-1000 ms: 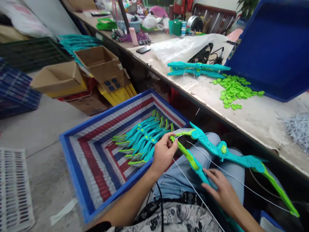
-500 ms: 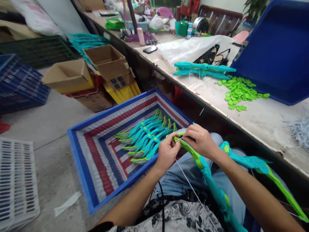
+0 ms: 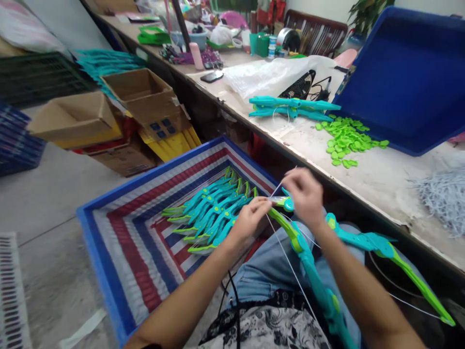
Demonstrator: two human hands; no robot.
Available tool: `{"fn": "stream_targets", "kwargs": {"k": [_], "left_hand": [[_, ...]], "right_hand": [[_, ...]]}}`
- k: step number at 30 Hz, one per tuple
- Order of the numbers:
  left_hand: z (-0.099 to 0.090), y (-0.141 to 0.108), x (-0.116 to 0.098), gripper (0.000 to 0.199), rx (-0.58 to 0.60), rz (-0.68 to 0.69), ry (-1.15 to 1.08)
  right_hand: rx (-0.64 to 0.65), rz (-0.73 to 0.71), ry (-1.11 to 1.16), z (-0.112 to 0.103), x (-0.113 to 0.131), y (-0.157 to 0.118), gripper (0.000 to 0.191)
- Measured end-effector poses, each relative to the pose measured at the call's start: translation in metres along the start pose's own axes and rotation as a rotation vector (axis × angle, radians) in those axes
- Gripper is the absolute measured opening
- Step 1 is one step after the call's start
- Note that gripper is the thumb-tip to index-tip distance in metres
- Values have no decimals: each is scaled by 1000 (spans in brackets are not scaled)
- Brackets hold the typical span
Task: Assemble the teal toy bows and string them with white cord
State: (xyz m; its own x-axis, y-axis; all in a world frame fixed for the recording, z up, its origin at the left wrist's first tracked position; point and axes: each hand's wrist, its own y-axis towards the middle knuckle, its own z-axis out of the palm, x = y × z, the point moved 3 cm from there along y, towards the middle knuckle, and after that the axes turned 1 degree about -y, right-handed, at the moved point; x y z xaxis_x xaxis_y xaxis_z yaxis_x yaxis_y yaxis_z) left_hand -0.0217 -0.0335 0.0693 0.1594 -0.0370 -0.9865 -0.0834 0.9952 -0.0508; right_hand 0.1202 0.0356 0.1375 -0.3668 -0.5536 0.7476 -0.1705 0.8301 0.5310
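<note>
Your left hand (image 3: 251,217) pinches the near bow (image 3: 308,259), hiding its tip; your blurred right hand (image 3: 304,195) pinches white string (image 3: 276,189). The bow's lower end is cut off.

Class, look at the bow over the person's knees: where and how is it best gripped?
Probably grip the bow by its thicker teal middle, beside the green knob, from above and the side away from the body: its visible green end is slender, and the white string runs along the near side.
</note>
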Motion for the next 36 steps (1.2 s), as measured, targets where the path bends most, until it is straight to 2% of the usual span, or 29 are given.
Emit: {"fn": "stream_targets", "kwargs": {"k": [2,3,5,7,9,10,15,18,23,27,30,33,36], "left_hand": [[-4,10,-5,34,5,-178,-186],[-8,13,-9,33,1,-220,-203],[-19,16,-20,22,-33,-175,-47],[-29,13,-33,13,-101,-21,223],[-33,6,-42,10,-163,88,373],[-33,3,-44,11,-184,90,353],[-23,-5,-32,28,-173,-172,-94],[-22,-3,-30,33,-126,-237,-133],[-25,-1,-29,34,-48,-283,-138],[-20,-1,-29,34,3,-312,-178],[-14,-2,-30,33,-41,-283,-211],[-8,-3,-31,29,-155,-270,-273],[-6,-2,-30,21,-185,-271,-331]], "right_hand": [[116,-145,33,26,24,-43,12],[116,-172,35,36,29,-62,12],[85,-141,30,49,26,-86,11],[52,-53,43,55,14,-93,10],[44,20,91,58,5,-91,9],[46,49,123,59,2,-88,9],[-30,156,197,56,1,-77,10],[-62,117,193,51,5,-72,11],[-27,5,127,48,12,-63,13],[-39,-36,118,50,12,-61,14],[1,-27,123,52,10,-60,20],[28,-40,142,48,10,-59,27],[48,-107,67,40,10,-56,21]]}}
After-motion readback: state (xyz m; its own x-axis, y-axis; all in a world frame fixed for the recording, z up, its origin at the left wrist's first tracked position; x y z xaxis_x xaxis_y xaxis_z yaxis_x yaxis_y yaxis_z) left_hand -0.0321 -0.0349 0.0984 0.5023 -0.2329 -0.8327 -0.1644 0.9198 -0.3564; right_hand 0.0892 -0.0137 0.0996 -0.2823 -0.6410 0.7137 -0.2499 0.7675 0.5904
